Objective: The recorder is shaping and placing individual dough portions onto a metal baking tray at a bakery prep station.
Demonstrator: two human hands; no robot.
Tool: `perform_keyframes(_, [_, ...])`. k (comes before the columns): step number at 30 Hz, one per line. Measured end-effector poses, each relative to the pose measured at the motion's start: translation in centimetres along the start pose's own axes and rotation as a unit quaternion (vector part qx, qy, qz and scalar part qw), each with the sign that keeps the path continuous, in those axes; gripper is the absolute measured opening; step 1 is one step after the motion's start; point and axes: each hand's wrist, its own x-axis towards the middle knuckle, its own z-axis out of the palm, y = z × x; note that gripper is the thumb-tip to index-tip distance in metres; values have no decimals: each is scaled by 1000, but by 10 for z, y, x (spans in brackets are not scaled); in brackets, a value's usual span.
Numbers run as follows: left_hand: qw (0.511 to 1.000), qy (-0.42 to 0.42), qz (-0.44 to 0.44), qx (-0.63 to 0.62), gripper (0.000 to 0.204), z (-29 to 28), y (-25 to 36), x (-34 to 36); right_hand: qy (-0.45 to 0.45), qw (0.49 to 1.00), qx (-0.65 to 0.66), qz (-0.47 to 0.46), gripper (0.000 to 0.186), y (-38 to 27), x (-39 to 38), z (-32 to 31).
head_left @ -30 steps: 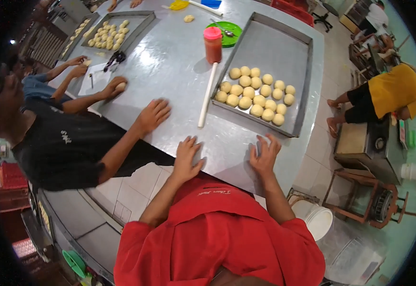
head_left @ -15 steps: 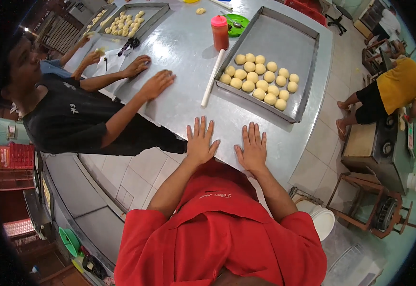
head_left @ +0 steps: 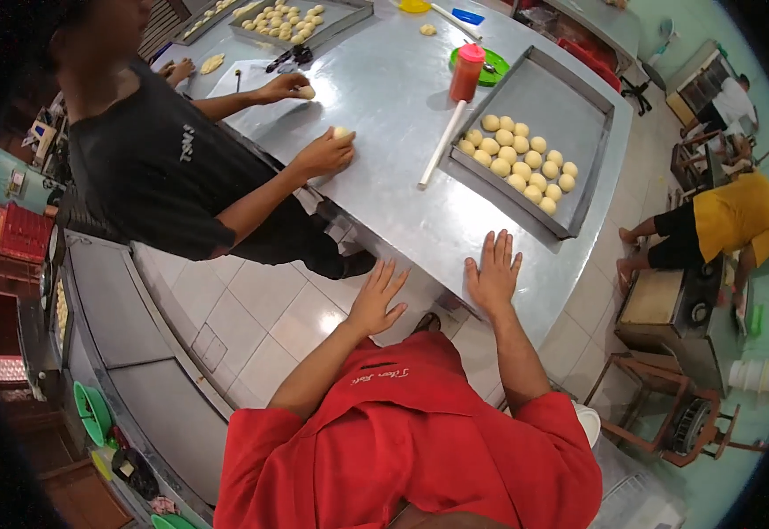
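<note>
Both hands empty: left hand [head_left: 378,300] has fingers spread, out past the table edge, above the tiled floor [head_left: 265,291]; right hand [head_left: 494,275] is palm down, fingers extended, by the near edge of the table [head_left: 402,212]. Can't tell if that palm bears weight. Surface: shiny metal, slightly marked, glare toward the far end. Nearest item to the right hand is the tray [head_left: 552,106], at the table's right side, dough balls [head_left: 523,152] bunched in its near half, far half showing metal. White rod [head_left: 442,145] lies along the tray's left side; red bottle [head_left: 465,78] stands beyond it, green plate [head_left: 488,79] just behind.

Edges: tray's near corner sits close to the table's right edge, narrow strip there. Open metal runs between right hand and tray, wider left of the rod. Co-worker in black [head_left: 151,176] bounds the left side, hands on dough at the edge. Floor opens between co-worker and red apron [head_left: 384,388]; grey counter [head_left: 146,388] closes it off at left.
</note>
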Motion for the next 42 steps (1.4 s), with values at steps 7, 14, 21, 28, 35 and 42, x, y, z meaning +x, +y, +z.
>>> perform_keyframes(7, [899, -89, -362, -232, 46, 24, -108, -220, -16, 995, 21, 93, 89, -48, -12, 8])
perform_keyframes(14, [704, 177, -655, -211, 29, 56, -176, -562, 12, 999, -12, 48, 97, -118, -48, 42])
perform_keyframes(21, [564, 244, -749, -248, 28, 39, -127, -644, -32, 985, -140, 97, 111, -142, -52, 39])
perform_keyframes(28, [516, 321, -693, -389, 25, 103, -136, -585, 61, 977, -164, 119, 113, -179, -60, 79])
perform_keyframes(35, [548, 338, -567, -513, 38, 96, -122, -555, -356, 924, 24, -138, 64, -245, -86, 212])
perform_keyframes(42, [419, 398, -774, -260, 32, 156, -101, -644, -563, 773, 41, -289, 51, -391, -79, 265])
